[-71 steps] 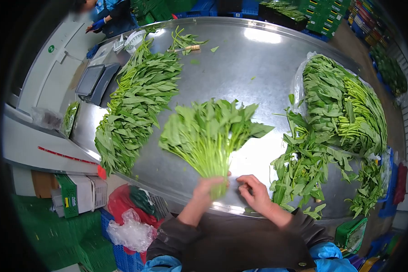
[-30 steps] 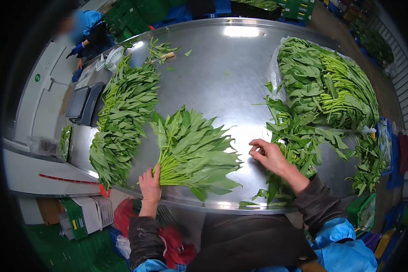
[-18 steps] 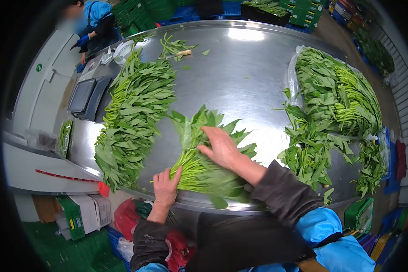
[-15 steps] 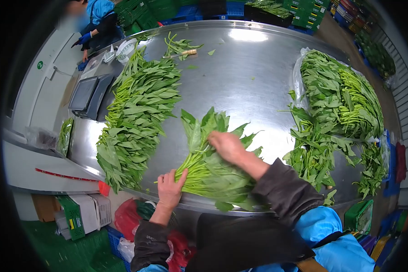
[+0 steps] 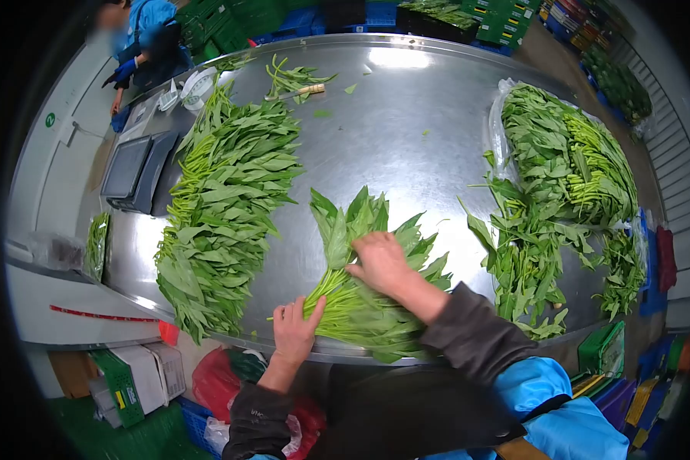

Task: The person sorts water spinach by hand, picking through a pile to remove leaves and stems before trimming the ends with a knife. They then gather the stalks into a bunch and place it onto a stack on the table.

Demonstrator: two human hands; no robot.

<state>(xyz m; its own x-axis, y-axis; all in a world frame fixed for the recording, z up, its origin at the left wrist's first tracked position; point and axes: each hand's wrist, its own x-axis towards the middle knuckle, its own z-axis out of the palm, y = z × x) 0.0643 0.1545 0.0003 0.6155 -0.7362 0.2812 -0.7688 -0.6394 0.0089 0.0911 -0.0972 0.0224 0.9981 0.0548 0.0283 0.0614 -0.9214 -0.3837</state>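
A fanned bunch of leafy water spinach [image 5: 360,307] lies at the near edge of the steel table, its pale stems pointing left. My left hand [image 5: 295,331] is closed around the cut stem ends, thumb on top. Over the upper middle of the bunch, my right hand [image 5: 383,264] has its fingers curled on stems and leaves; its fingertips are partly hidden. To the left runs a long row of water spinach [image 5: 230,207] with leaves facing right. On the right sits a large heap of the same greens [image 5: 537,138] in clear plastic, with loose stems [image 5: 525,253] in front.
A knife with a wooden handle [image 5: 312,90] lies at the back beside a few loose sprigs [image 5: 291,77]. A dark scale [image 5: 138,172] and a white tape roll [image 5: 199,88] stand at left. Another person in blue [image 5: 149,38] is at the far left corner.
My right hand has shifted slightly down along the bunch, and the leaves beneath it are spread wider. The left hand stays at the stem ends. The whole view has moved a little.
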